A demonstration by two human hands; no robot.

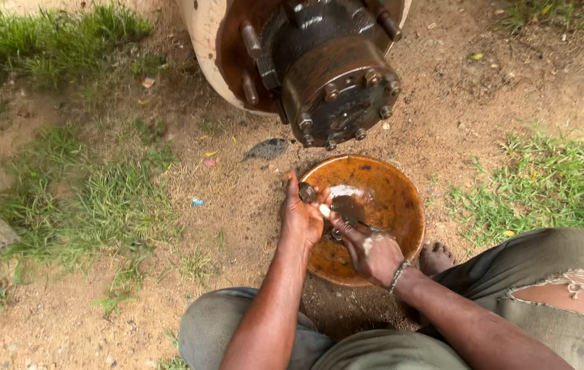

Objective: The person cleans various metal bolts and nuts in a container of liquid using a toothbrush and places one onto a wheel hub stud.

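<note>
Bare sandy ground fills the head-camera view, seen from above, with tufts of grass at ten o'clock, more grass at eight o'clock and again at three o'clock. At twelve o'clock hangs a rusty wheel hub ringed with bolts, dark and greasy, mounted on a pale drum behind it. A small dark leaf-like scrap lies on the dirt just below and left of the hub.

Near the centre, slightly toward five o'clock, sits a round orange-brown metal bowl, wet inside with oily liquid. Both of the person's hands meet over its left rim. The left hand is curled, thumb up, pinching a small dark round metal part between thumb and fingers at the bowl's edge. The right hand, wearing a beaded wristband, is closed around a small item pressed toward the left palm; what that item is cannot be made out.

At six o'clock the person's knees in worn grey-green trousers frame the bowl, and bare toes touch its lower right rim.
</note>
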